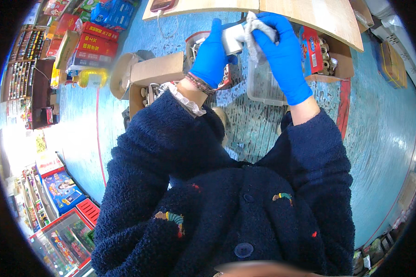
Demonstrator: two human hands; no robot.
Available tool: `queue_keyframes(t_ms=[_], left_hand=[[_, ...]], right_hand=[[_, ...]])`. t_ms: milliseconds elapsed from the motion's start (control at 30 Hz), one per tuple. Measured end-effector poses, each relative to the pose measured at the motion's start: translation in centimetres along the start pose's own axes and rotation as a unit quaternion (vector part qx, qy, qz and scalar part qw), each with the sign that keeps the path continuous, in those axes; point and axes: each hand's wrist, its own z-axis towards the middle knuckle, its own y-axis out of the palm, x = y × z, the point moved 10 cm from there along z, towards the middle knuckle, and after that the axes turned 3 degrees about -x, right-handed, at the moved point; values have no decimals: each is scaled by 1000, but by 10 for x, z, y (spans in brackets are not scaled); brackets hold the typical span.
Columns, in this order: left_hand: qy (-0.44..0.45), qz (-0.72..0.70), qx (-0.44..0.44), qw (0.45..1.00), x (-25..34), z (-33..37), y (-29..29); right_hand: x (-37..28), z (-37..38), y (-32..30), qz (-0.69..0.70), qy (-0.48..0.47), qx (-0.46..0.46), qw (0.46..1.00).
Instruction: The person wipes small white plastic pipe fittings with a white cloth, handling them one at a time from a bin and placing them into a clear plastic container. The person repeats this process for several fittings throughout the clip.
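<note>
One white tubular piece (233, 39) sat, as I watched, between the left hand (210, 59), which gripped it from its left, and the right hand (283, 56), which held a crumpled pale cloth (252, 27) at its right side (both wore blue gloves (293, 83)). A wooden surface (309, 16) lay just beyond them.

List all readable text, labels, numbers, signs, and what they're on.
Print isn't transcribed here; carriers only:
Stacked red boxes, upper left: large characters, not quoted.
Blue box, lower left: print, not quoted.
Red box beside right hand: print too small.
Yellow bottle: label too blurred.
White tubular piece in left hand: no visible print.
</note>
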Motion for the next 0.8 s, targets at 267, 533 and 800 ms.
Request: queue_keyframes(t_ms=[267, 533, 800], left_hand=[[60, 20, -24, 998, -3, 6, 16], [15, -18, -28, 999, -26, 16, 9], [-46, -129, -51, 989, -21, 9, 12]], right_hand=[[12, -6, 19, -52, 80, -86, 992], [6, -11, 22, -56, 42, -131, 989], [-4, -9, 27, -94, -18, -140, 986]])
